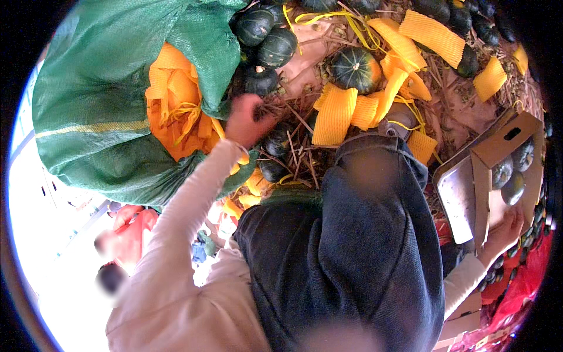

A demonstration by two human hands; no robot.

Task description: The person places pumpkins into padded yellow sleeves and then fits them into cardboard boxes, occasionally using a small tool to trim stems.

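My left hand (250,120) is blurred by motion beside the mouth of a large green woven sack (88,105); its fingers look curled, but I cannot make out anything in them. Orange foam net sleeves (176,94) fill the sack's opening. Dark green squashes (278,47) lie just beyond this hand. At the right, my right hand (503,233) grips the near end of an open cardboard box (482,196), which holds several squashes (513,188). Under the box's left side shows a flat metal tray-like surface (454,205).
Loose orange foam sleeves (335,114) and yellow straps (352,20) lie over dry stalks on the ground ahead. A green squash with an orange patch (355,70) sits among them. Behind at the left is a person in red (134,234). Red sheeting (522,287) lies at the lower right.
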